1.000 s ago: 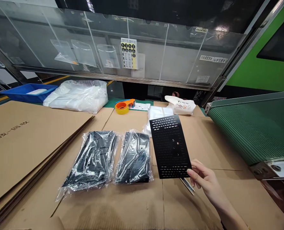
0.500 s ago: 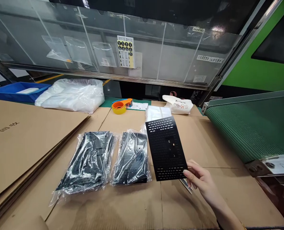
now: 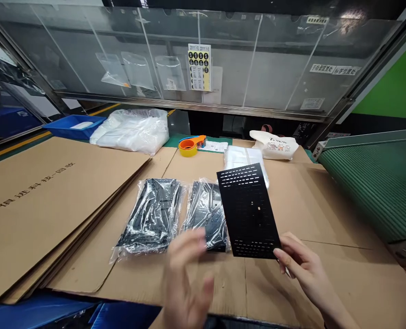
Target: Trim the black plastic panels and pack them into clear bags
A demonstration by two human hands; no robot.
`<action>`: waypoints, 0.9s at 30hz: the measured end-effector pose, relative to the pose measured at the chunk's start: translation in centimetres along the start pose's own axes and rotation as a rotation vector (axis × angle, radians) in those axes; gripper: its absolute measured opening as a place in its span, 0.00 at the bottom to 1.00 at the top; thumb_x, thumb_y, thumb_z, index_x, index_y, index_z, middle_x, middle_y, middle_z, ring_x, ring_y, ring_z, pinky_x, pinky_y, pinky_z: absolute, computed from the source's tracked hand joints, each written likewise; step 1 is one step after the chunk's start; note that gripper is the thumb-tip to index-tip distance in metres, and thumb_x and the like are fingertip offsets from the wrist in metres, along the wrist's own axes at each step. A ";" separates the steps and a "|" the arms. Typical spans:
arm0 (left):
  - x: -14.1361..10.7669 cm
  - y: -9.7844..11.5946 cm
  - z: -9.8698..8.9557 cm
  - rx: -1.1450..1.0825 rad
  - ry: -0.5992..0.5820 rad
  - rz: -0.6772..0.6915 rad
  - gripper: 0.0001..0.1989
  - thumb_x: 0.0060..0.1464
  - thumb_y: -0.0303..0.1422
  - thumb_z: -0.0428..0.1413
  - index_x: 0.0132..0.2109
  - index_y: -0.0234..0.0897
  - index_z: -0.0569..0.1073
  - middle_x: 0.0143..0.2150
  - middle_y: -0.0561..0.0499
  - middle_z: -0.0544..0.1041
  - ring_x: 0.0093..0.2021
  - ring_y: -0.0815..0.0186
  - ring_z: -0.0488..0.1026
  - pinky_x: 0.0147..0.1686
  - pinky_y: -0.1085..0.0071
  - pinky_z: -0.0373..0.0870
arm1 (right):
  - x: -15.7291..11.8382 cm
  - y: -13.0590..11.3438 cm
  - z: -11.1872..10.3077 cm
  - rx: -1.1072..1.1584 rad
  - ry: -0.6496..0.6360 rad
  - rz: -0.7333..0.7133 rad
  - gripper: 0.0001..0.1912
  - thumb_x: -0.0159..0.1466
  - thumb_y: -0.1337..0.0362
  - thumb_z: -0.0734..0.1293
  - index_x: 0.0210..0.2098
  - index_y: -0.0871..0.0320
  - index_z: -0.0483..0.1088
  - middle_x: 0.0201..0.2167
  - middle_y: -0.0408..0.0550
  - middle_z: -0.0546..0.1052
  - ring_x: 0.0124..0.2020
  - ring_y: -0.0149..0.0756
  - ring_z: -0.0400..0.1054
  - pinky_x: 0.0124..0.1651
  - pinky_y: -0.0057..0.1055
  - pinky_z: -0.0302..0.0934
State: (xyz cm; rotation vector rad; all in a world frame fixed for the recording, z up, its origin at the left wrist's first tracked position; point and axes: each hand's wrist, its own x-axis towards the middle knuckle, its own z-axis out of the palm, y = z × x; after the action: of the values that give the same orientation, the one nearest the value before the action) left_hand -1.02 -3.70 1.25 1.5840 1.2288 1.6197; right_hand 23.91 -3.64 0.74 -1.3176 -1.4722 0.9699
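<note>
Pinched at one corner in the right hand (image 3: pixel 300 261), a slotted black panel (image 3: pixel 241 217) could pivot loose; the blurred left hand (image 3: pixel 185 276) spreads empty, offering no support.

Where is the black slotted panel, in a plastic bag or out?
Out. The black slotted panel shows bare, with no film around it; the right hand pinches its lower corner.

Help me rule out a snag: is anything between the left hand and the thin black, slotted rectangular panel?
Nothing visible stands between the left hand and the thin black, slotted rectangular panel, which the right hand holds by a corner. A clear plastic bag of black parts lies on the brown cardboard beyond them.
</note>
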 end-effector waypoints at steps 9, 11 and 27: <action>3.0 -0.8 3.7 -0.877 0.078 -0.738 0.22 0.52 0.40 0.63 0.51 0.37 0.70 0.45 0.48 0.77 0.40 0.66 0.76 0.39 0.74 0.74 | -1.3 -2.5 1.1 -0.047 -0.340 -0.187 0.15 0.66 0.50 0.63 0.42 0.50 0.77 0.26 0.45 0.73 0.27 0.32 0.69 0.31 0.25 0.65; 2.7 -1.0 3.6 -1.016 0.055 -0.882 0.19 0.46 0.39 0.67 0.42 0.34 0.73 0.32 0.52 0.76 0.27 0.72 0.73 0.26 0.80 0.71 | -1.2 -1.2 0.4 -0.068 -0.307 -0.156 0.18 0.66 0.47 0.62 0.43 0.50 0.76 0.31 0.46 0.76 0.32 0.35 0.72 0.36 0.27 0.68; -4.0 -5.3 5.4 -1.599 -0.406 -1.071 0.18 0.57 0.48 0.56 0.32 0.39 0.64 0.15 0.61 0.61 0.09 0.77 0.45 0.07 0.82 0.45 | 0.0 3.5 -0.3 -0.174 -0.015 0.121 0.20 0.66 0.48 0.60 0.42 0.56 0.72 0.26 0.45 0.74 0.26 0.34 0.70 0.29 0.26 0.66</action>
State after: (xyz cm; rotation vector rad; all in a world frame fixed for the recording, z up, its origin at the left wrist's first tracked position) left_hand 3.74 -3.78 -5.85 0.0723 0.1339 0.8606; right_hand 25.16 -3.21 -2.48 -1.5431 -1.5298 0.9469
